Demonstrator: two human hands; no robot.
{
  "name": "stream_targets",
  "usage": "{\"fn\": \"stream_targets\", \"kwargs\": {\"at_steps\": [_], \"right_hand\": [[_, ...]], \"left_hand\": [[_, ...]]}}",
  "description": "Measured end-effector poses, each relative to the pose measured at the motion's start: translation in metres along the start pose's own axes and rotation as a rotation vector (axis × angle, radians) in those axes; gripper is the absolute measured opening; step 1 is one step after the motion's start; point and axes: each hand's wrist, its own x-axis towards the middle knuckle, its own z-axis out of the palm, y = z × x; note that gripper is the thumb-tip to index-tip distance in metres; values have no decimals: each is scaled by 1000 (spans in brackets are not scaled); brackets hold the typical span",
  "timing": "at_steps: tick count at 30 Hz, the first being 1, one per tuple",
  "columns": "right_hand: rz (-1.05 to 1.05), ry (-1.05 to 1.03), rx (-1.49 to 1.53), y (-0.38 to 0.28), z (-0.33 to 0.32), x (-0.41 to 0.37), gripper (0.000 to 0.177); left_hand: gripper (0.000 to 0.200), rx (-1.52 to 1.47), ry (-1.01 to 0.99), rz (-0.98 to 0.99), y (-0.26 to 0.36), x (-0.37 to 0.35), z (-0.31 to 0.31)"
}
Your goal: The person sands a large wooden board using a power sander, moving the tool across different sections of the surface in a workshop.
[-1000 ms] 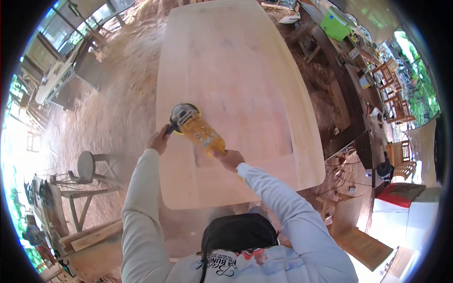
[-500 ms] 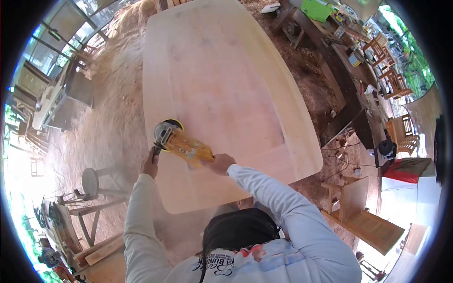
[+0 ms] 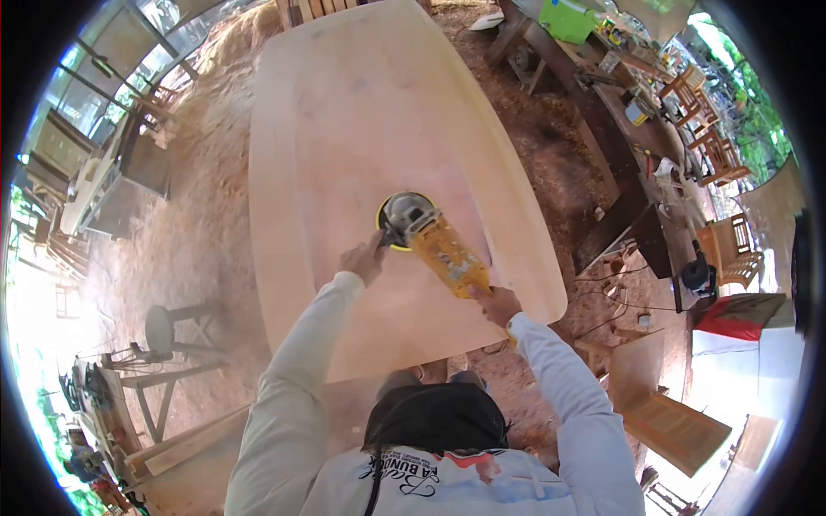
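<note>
A yellow angle grinder with a round, yellow-edged disc lies over the middle of a large pale wooden tabletop. My left hand is closed around the dark side handle by the grinder's metal head. At the other end, my right hand grips the rear of the yellow body. The disc is low against the wood, its underside hidden by the head. Reddish patches show in the middle of the tabletop, with paler bands along its sides.
On the right runs a dark workbench bearing tools and a green bin. A wooden chair stands at lower right. To the left are a round stool and a trestle on dirt floor. Dust hangs at left.
Both hands have carried the grinder rightward across the tabletop, from near its left edge to the middle. Its body now slants more steeply, and both arms reach farther right.
</note>
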Motion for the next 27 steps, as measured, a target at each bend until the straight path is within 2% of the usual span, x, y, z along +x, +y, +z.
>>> {"fn": "stream_targets", "kwargs": {"at_steps": [3, 7, 10, 11, 15, 20, 26, 27], "right_hand": [[145, 5, 33, 17, -35, -9, 68], [116, 99, 345, 29, -74, -34, 64], [220, 133, 441, 60, -92, -42, 62], [203, 173, 425, 66, -94, -46, 68], [225, 169, 392, 71, -96, -55, 66], [197, 101, 338, 40, -67, -59, 64], [60, 21, 96, 12, 10, -47, 77], [91, -28, 33, 0, 18, -46, 83]], "left_hand": [[49, 0, -17, 51, 45, 23, 6], [48, -26, 7, 186, 101, 55, 24], [47, -51, -34, 246, 145, 62, 29], [47, -24, -47, 232, 155, 61, 30], [46, 4, -117, 170, 166, 51, 21], [47, -91, -87, 151, 116, 27, 14], [45, -32, -21, 8, 20, -19, 8], [45, -39, -31, -24, 8, -27, -1]]}}
